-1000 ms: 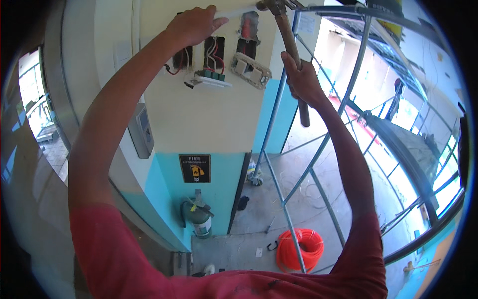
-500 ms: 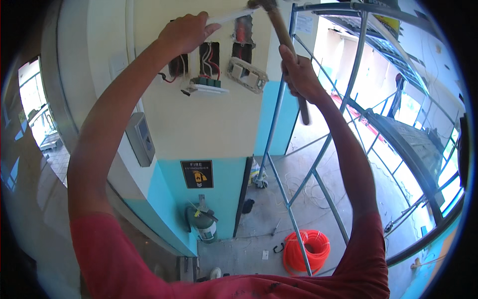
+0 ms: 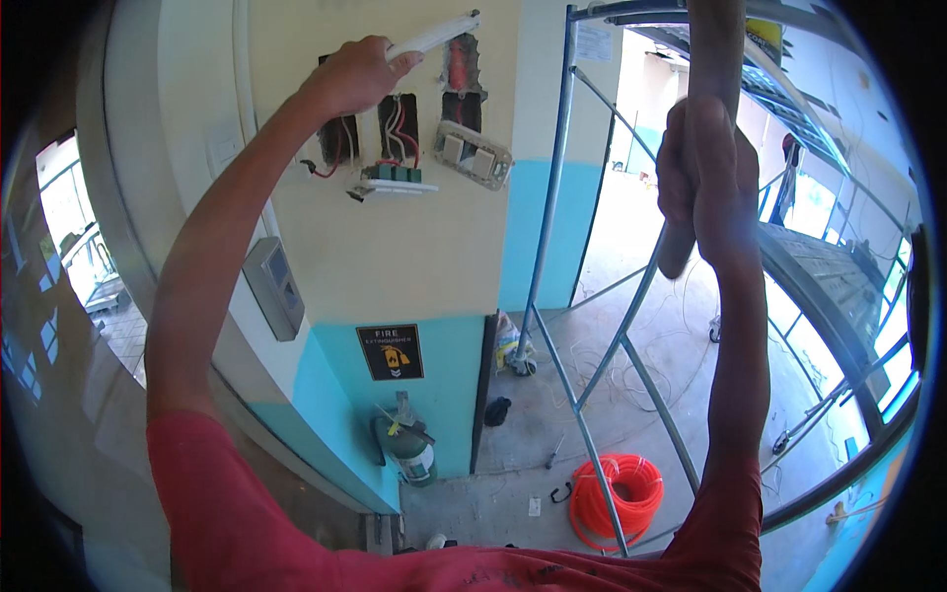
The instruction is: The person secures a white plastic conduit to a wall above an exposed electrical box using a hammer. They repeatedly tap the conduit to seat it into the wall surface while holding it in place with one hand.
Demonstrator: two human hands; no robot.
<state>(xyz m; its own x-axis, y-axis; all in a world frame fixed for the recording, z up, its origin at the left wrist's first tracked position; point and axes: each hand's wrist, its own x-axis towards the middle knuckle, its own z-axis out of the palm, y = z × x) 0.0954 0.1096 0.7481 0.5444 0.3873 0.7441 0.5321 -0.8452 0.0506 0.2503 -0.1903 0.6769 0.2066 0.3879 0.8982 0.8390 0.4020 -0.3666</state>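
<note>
My left hand is closed on a white strip, held slantwise against the cream wall; its far end meets a small dark point above a rough cut-out with red inside. My right hand grips the wooden handle of a hammer, raised close to the camera, its head out of frame. Below my left hand are dark box openings with red and white wires, a hanging plate with green modules and a tilted two-switch plate.
Metal scaffolding fills the right side. A grey wall box is at left. Below, a fire extinguisher hangs under a dark sign. An orange coil and loose cables lie on the floor.
My right hand and hammer have swung right and toward the camera, away from the white strip's far end. My left hand and strip appear slightly lower and further left in the view.
</note>
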